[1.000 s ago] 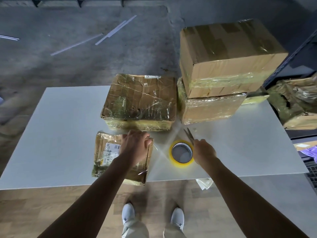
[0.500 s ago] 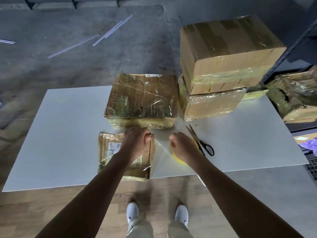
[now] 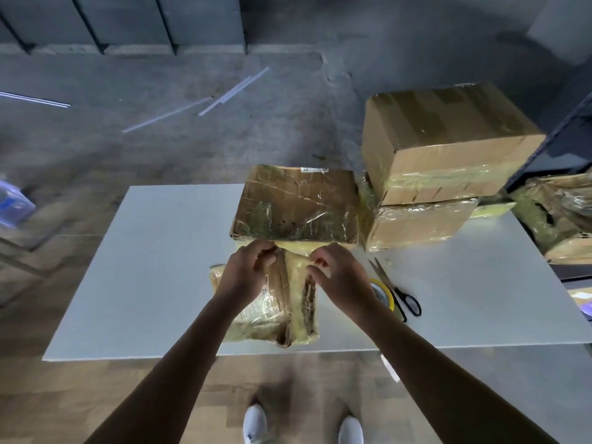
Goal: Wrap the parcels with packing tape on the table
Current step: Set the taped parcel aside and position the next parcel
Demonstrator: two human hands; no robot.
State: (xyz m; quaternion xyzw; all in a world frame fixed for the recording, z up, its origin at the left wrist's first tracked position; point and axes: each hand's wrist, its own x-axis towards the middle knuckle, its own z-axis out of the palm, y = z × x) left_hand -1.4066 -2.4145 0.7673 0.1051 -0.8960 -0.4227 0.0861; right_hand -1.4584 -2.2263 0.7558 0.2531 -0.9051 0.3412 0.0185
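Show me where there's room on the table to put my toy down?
The table's whole left side, beside the small parcel, is bare. So is the right part past the scissors. The middle is crowded: both hands, the tape roll and the stacked boxes.

white table (image 3: pixel 160 267), yellow tape roll (image 3: pixel 386 296), black-handled scissors (image 3: pixel 408 302)

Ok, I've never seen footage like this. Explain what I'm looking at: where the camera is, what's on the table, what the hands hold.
The camera sits on a person's head, looking down past their arms; no robot is involved. On the white table lie taped cardboard parcels, among them a small parcel nearest the person and a flat box behind it. Right of those are a tape roll and scissors. The left hand and right hand pinch a strip of clear tape stretched between them, over the small parcel.
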